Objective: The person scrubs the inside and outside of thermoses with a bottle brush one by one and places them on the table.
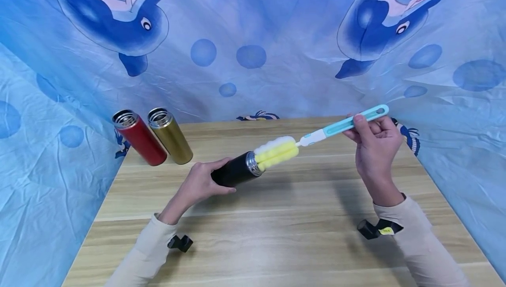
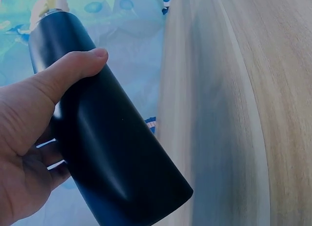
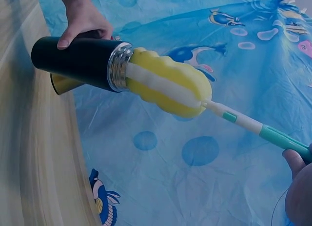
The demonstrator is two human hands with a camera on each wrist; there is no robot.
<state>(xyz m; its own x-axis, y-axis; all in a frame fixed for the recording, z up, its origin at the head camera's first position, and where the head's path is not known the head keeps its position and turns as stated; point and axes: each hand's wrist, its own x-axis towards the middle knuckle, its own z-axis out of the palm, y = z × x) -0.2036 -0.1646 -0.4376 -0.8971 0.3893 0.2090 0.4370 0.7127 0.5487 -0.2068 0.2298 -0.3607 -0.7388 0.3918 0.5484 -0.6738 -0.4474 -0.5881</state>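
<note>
Right hand (image 1: pixel 375 146) pinches the turquoise handle (image 1: pixel 336 128) of a sponge bottle brush (image 1: pixel 315 137); left hand (image 1: pixel 202 181) wraps a black bottle (image 1: pixel 235 170), tilted over the wooden table (image 1: pixel 257 243). Yellow-and-white sponge head (image 1: pixel 276 152) at bottle mouth (image 1: pixel 253 164), insertion depth unclear. Open red bottle (image 1: pixel 144 140), gold bottle (image 1: pixel 172 138) stand far left.

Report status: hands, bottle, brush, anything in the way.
Left hand grips black bottle, tilted. Right hand holds brush by its handle. Sponge head at bottle mouth, partly outside. Nothing visible in the way; red bottle, gold bottle off left.
</note>
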